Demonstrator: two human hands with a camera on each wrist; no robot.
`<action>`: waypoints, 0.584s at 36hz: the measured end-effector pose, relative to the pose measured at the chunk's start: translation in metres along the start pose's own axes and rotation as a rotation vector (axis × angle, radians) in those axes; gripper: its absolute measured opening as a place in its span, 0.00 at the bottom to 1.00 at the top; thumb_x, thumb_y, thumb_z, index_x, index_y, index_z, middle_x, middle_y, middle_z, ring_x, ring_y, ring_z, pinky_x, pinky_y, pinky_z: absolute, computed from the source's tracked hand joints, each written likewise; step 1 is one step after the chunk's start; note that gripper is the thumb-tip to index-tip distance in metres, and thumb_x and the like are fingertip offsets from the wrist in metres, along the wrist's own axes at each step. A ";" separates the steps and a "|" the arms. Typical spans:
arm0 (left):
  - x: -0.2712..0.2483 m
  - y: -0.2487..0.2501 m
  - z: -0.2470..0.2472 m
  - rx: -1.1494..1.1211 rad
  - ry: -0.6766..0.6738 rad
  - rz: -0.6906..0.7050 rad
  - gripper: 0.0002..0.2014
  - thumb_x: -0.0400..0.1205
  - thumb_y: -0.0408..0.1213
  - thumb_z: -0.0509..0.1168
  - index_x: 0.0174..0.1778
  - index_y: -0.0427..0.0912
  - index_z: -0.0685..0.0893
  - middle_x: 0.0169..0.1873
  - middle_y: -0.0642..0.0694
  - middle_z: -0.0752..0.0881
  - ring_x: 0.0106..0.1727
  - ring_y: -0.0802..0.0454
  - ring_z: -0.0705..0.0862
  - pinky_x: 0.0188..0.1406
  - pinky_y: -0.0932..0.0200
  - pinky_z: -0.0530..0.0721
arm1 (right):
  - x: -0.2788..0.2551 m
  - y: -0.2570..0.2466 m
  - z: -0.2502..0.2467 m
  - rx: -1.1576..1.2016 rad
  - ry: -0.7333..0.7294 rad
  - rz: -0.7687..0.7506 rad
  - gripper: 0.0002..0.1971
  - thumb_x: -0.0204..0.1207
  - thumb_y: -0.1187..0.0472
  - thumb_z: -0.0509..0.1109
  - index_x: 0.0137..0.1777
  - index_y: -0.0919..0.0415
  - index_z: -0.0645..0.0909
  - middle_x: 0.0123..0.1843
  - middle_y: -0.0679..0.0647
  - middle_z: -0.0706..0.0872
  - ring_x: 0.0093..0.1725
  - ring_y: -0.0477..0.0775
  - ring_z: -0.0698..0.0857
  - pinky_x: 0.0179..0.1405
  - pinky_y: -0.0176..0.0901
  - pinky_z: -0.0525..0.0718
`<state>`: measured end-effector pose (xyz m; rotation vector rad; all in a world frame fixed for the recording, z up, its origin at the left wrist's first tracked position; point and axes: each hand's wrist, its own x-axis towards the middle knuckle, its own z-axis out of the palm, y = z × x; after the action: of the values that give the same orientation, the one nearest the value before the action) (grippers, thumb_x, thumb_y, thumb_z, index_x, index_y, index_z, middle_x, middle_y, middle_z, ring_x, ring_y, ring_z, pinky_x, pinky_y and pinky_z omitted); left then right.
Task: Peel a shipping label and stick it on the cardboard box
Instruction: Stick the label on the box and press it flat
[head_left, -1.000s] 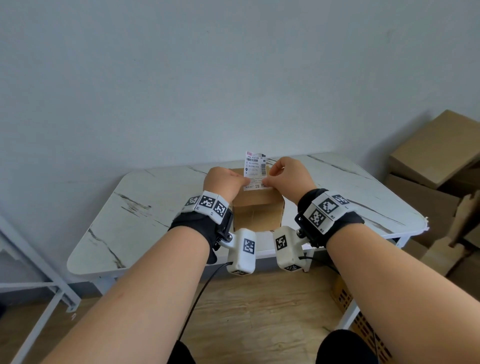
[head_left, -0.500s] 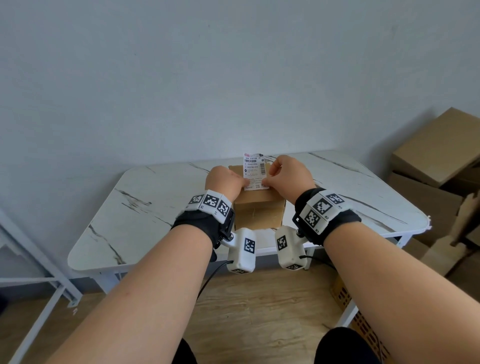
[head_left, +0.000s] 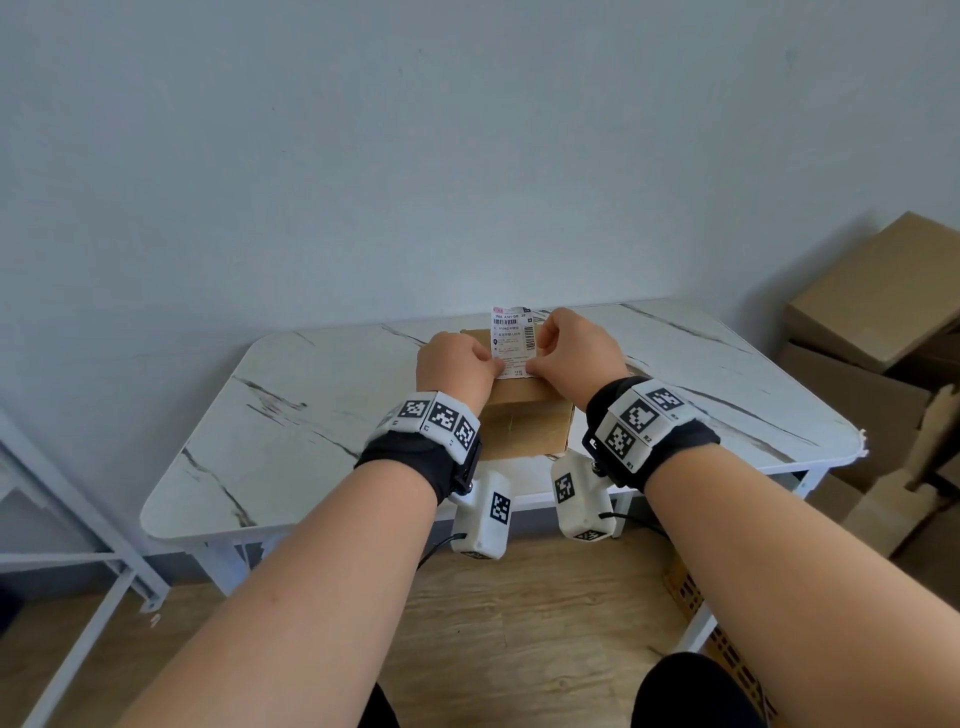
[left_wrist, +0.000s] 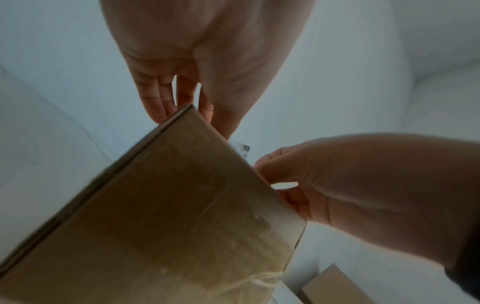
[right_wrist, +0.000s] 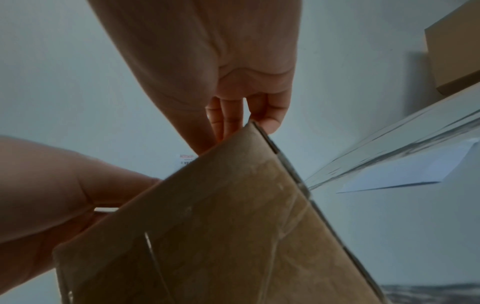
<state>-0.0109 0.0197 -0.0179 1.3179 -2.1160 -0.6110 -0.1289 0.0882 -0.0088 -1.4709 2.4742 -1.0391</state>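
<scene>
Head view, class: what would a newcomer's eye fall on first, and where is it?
First the white shipping label, held above the top of the small cardboard box at the middle of the marble-patterned table. The left hand and right hand pinch its lower corners from either side. Next, the stack of cardboard boxes on the right by the wall.

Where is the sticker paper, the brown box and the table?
shipping label (head_left: 513, 338), head view, printed middle.
cardboard box (head_left: 524, 431), head view, near side wall.
table (head_left: 311, 415), head view, bare marble top.
</scene>
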 end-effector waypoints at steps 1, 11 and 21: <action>0.000 -0.001 0.002 0.026 0.012 0.011 0.11 0.76 0.47 0.71 0.46 0.44 0.93 0.48 0.44 0.91 0.54 0.41 0.87 0.56 0.52 0.84 | 0.000 0.000 0.000 -0.007 0.002 -0.004 0.09 0.68 0.63 0.73 0.47 0.56 0.77 0.47 0.53 0.88 0.47 0.58 0.85 0.40 0.42 0.75; -0.006 0.003 0.002 0.347 0.106 0.174 0.15 0.81 0.47 0.63 0.50 0.42 0.91 0.54 0.43 0.84 0.61 0.39 0.76 0.58 0.46 0.80 | 0.003 0.002 -0.001 -0.047 -0.004 -0.016 0.14 0.70 0.61 0.75 0.52 0.59 0.77 0.56 0.57 0.83 0.45 0.55 0.79 0.30 0.37 0.69; -0.014 0.009 0.001 0.524 0.198 0.190 0.17 0.80 0.46 0.65 0.58 0.38 0.79 0.59 0.41 0.79 0.63 0.40 0.75 0.59 0.47 0.73 | -0.002 0.002 0.001 -0.063 -0.020 -0.033 0.06 0.72 0.62 0.71 0.47 0.56 0.81 0.53 0.55 0.85 0.44 0.54 0.81 0.40 0.40 0.72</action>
<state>-0.0131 0.0361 -0.0159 1.3464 -2.2782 0.1652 -0.1290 0.0897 -0.0108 -1.5372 2.4989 -0.9551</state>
